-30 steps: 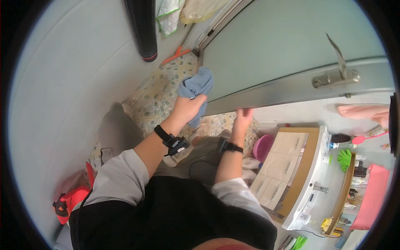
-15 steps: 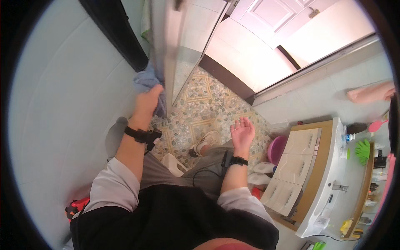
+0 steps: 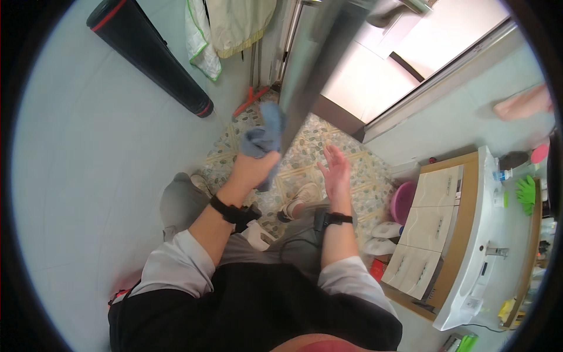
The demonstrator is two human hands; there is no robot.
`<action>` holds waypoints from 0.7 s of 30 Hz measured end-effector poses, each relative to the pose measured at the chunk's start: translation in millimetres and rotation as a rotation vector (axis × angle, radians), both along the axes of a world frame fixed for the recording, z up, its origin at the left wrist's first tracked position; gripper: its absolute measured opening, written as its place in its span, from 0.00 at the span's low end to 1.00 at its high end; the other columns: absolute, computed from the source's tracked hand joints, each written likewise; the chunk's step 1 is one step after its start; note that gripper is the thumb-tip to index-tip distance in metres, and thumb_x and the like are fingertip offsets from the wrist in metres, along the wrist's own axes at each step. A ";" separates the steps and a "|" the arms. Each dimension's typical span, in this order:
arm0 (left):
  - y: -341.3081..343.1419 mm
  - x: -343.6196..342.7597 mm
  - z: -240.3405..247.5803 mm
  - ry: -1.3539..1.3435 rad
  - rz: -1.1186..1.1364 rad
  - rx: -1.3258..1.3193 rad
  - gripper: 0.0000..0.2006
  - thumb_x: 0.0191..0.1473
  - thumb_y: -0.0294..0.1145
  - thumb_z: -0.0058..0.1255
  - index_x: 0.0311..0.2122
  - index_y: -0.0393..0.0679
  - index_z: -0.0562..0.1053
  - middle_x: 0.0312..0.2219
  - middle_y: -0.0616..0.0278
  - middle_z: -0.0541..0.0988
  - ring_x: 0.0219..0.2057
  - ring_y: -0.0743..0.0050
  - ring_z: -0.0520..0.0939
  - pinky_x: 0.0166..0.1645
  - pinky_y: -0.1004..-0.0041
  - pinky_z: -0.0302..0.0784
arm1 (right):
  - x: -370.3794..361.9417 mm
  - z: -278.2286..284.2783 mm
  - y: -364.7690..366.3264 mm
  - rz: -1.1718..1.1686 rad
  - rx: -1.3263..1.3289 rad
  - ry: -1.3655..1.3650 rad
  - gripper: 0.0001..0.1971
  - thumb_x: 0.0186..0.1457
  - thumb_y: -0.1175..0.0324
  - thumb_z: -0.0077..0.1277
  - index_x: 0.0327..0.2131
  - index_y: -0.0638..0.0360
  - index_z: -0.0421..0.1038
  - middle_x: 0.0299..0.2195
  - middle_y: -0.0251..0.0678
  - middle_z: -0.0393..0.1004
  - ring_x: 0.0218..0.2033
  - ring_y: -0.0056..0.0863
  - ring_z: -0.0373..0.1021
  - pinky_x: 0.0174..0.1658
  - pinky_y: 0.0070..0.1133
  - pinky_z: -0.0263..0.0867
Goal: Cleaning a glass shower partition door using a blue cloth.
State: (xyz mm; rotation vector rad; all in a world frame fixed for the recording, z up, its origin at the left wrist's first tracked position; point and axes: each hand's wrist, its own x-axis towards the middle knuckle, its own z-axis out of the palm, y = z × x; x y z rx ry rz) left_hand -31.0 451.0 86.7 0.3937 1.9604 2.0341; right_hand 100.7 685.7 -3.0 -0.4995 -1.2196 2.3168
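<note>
My left hand (image 3: 251,170) is closed around a crumpled blue cloth (image 3: 261,139), part of which hangs below the fist. The cloth is against or just beside the lower end of a metal-framed door (image 3: 316,73), blurred by motion; I cannot tell if they touch. On the door's other side, my right hand (image 3: 336,175) is raised with fingers stretched out and nothing in it. Both wrists carry black strapped devices.
At left, a long black tube (image 3: 153,58) leans by the wall. Hanging cloths (image 3: 240,26) and a red-headed floor squeegee (image 3: 251,101) are behind. To the right stand a pink basin (image 3: 402,202), white jugs (image 3: 384,237) and a sink cabinet (image 3: 433,226). Pebble-patterned floor (image 3: 229,146) lies below.
The door edge has swung to the right, and my left hand has moved right with the cloth. My right hand has risen slightly with straighter fingers. The squeegee and hanging cloths have come into sight.
</note>
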 end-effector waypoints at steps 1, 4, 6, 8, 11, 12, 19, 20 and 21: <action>11.1 10.5 5.5 0.009 -0.063 -0.005 0.18 0.48 0.28 0.57 0.46 0.36 0.73 0.40 0.61 0.78 0.41 0.70 0.77 0.46 0.69 0.75 | -6.4 -2.8 -2.2 -0.019 0.210 -0.054 0.34 0.69 0.40 0.30 0.62 0.58 0.62 0.65 0.40 0.60 0.67 0.38 0.55 0.64 0.41 0.55; 17.2 14.3 1.5 0.043 -0.168 0.044 0.23 0.47 0.29 0.58 0.50 0.35 0.71 0.42 0.55 0.77 0.46 0.65 0.77 0.51 0.67 0.74 | -25.7 -12.3 15.6 -0.151 0.257 -0.067 0.33 0.70 0.40 0.28 0.61 0.58 0.63 0.63 0.38 0.64 0.64 0.34 0.60 0.64 0.41 0.53; 4.9 7.2 -12.4 0.071 -0.190 0.086 0.23 0.47 0.29 0.58 0.50 0.34 0.71 0.44 0.55 0.77 0.47 0.66 0.76 0.53 0.67 0.73 | -40.0 -3.8 18.4 -0.395 0.027 -0.128 0.31 0.71 0.41 0.27 0.55 0.57 0.67 0.55 0.35 0.71 0.57 0.31 0.65 0.61 0.36 0.57; -20.6 -7.9 -27.5 0.156 -0.108 0.066 0.23 0.47 0.28 0.57 0.51 0.34 0.71 0.43 0.58 0.77 0.45 0.69 0.76 0.51 0.68 0.74 | -39.7 -12.7 40.5 -0.481 0.127 -0.078 0.31 0.71 0.41 0.27 0.53 0.57 0.68 0.54 0.35 0.72 0.56 0.31 0.65 0.60 0.33 0.58; -64.0 -24.0 -0.8 -0.073 -0.011 0.074 0.23 0.48 0.27 0.56 0.51 0.34 0.70 0.42 0.60 0.77 0.44 0.71 0.76 0.50 0.70 0.74 | -27.4 -7.8 95.9 -0.499 0.254 -0.018 0.32 0.71 0.41 0.24 0.54 0.59 0.67 0.54 0.34 0.71 0.56 0.31 0.65 0.60 0.28 0.59; -74.6 -26.1 6.5 -0.071 0.000 0.083 0.23 0.48 0.27 0.56 0.51 0.34 0.70 0.42 0.60 0.77 0.44 0.71 0.76 0.50 0.70 0.74 | -24.2 -2.4 113.5 -0.488 0.262 -0.014 0.32 0.71 0.41 0.24 0.54 0.59 0.67 0.54 0.34 0.71 0.56 0.31 0.65 0.60 0.28 0.59; -112.8 -38.5 -15.0 -0.084 0.193 0.075 0.23 0.48 0.28 0.55 0.51 0.36 0.70 0.41 0.59 0.77 0.43 0.70 0.77 0.49 0.69 0.74 | -54.8 46.4 82.3 -0.661 0.255 -0.047 0.37 0.71 0.43 0.17 0.66 0.65 0.56 0.66 0.41 0.60 0.67 0.37 0.56 0.69 0.30 0.48; -110.6 -38.8 -21.4 -0.027 0.187 0.056 0.23 0.48 0.29 0.55 0.51 0.36 0.69 0.41 0.57 0.77 0.43 0.68 0.78 0.49 0.68 0.74 | -49.7 41.6 74.5 -0.632 0.231 -0.036 0.37 0.71 0.42 0.18 0.63 0.64 0.60 0.63 0.40 0.65 0.65 0.36 0.59 0.68 0.30 0.50; -106.6 -39.8 -24.9 -0.018 0.186 0.059 0.23 0.48 0.29 0.55 0.51 0.36 0.69 0.41 0.57 0.77 0.43 0.68 0.78 0.49 0.68 0.74 | -44.3 35.9 66.0 -0.610 0.203 -0.025 0.37 0.71 0.41 0.19 0.60 0.63 0.65 0.60 0.40 0.69 0.62 0.35 0.62 0.66 0.31 0.52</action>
